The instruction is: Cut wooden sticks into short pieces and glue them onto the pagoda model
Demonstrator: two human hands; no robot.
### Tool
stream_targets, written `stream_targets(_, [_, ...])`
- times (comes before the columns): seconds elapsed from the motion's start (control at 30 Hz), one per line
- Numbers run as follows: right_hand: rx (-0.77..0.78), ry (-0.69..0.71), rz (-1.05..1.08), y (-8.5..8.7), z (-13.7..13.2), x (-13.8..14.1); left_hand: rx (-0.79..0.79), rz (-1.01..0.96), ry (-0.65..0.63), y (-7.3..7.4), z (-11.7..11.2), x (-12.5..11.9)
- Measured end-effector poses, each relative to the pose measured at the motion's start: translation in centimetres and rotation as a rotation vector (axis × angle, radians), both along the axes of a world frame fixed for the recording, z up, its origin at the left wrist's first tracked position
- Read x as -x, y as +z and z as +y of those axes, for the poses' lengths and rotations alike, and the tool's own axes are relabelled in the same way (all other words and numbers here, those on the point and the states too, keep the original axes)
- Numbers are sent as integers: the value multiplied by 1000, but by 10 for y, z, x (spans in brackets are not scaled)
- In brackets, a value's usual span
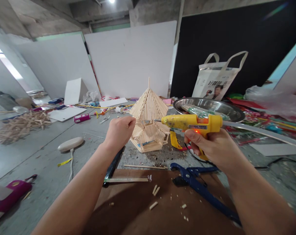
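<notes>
In front of me stands a small pagoda-like model (149, 107) built of thin wooden sticks, with a pointed roof and a wider lower tier. My right hand (211, 143) grips a yellow hot glue gun (187, 121), whose lamp glows red. Its nozzle points left, at the gap between the roof and the tier below. At the model's left side is my left hand (121, 130), its fingers curled closed; their tips are hidden, so what they hold cannot be made out. A clear glue stick (260, 133) sticks out of the gun's rear.
Blue-handled cutters (199, 186) and cut stick bits (155, 190) lie on a brown board (128, 209). A stick (143, 166) lies before the model. Behind are a metal bowl (238, 114) and a bag (216, 78); a stick pile (23, 127) is at left.
</notes>
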State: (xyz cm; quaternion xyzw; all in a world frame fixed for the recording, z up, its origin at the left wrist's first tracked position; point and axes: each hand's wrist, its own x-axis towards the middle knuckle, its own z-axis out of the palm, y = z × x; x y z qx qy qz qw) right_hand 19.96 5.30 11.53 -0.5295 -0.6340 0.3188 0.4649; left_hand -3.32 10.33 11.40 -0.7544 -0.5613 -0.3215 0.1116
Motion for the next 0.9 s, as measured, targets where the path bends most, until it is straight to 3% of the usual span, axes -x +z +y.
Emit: stream_targets(0.9, [28,-9,8,0,0,-1,-12,3,-1,1,-1,-1])
